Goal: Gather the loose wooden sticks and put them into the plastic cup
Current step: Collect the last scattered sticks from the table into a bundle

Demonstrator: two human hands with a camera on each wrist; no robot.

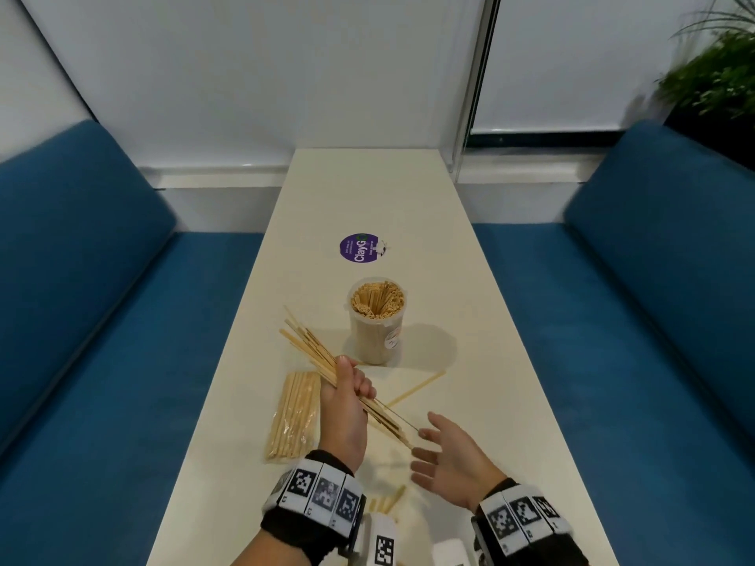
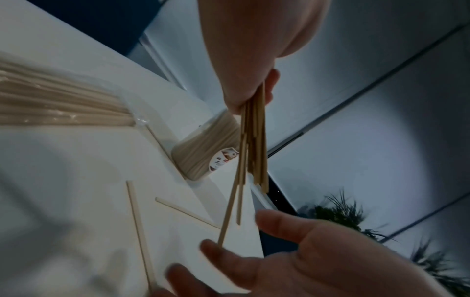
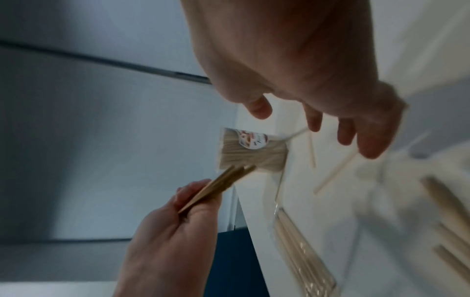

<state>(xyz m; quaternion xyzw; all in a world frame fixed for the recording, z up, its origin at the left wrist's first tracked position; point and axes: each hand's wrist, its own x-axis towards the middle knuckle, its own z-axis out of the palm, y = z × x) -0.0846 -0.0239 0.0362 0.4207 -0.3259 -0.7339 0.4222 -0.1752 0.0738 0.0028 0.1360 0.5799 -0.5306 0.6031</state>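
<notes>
My left hand (image 1: 351,381) grips a bundle of wooden sticks (image 1: 310,345) around its middle and holds it tilted above the table, far ends pointing away to the left. My right hand (image 1: 429,443) is open, palm up, with its fingertips at the bundle's near ends. In the left wrist view one fingertip (image 2: 211,246) meets the tip of the longest stick in the bundle (image 2: 255,144). The clear plastic cup (image 1: 378,320) stands upright just beyond the hands, packed with sticks. Loose sticks (image 1: 416,388) lie flat right of my left hand, and more sticks (image 1: 388,502) show between my wrists.
A clear plastic packet of sticks (image 1: 294,414) lies flat along the left side of the narrow white table (image 1: 367,189). A purple round sticker (image 1: 359,247) lies beyond the cup. Blue benches (image 1: 102,320) flank the table, and a plant (image 1: 715,83) stands at the far right.
</notes>
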